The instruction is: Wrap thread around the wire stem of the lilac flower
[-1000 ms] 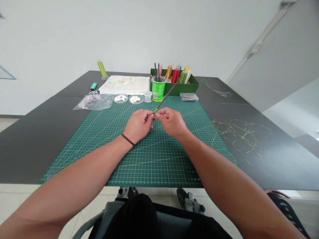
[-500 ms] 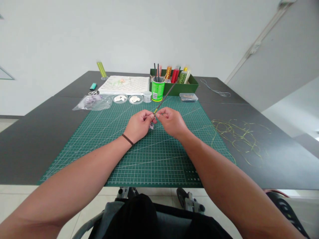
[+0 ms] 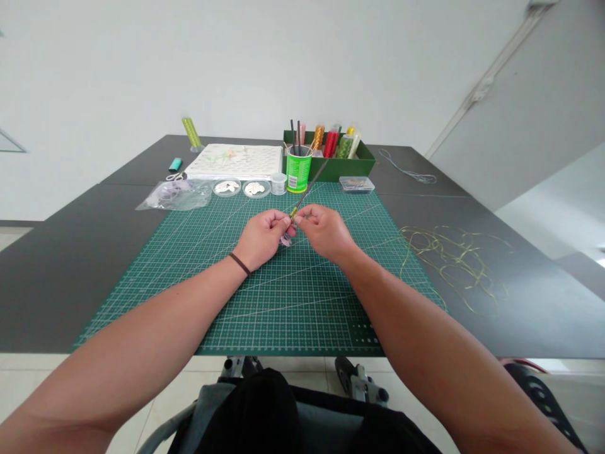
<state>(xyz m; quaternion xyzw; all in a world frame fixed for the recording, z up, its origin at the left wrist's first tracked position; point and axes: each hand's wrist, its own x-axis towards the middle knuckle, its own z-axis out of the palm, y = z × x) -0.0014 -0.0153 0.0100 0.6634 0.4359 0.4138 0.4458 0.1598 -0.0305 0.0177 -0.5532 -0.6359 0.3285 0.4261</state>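
A thin dark stick (image 3: 314,181) slants up and to the right from between my hands, with yellow-green thread (image 3: 293,212) wound near its lower end. My left hand (image 3: 263,237) pinches that lower end, and a small pale purple piece (image 3: 286,240) hangs just below its fingers. Close on the right, my right hand (image 3: 326,232) has thumb and forefinger pressed together beside the wrapped part; what lies between them is too small to make out. Both hands are above the green cutting mat (image 3: 283,302).
Loose yellow-green thread (image 3: 449,258) lies tangled at the right. Behind stand a green can (image 3: 298,173), a green box (image 3: 350,167) of coloured tubes, a clear case (image 3: 357,184), dishes of white pieces (image 3: 227,187), a plastic bag (image 3: 174,194) and a white board (image 3: 236,162).
The hands stay nearly in place around the stick, its upper end a little further left. The pale purple piece has shifted slightly left. The whole view has moved slightly.
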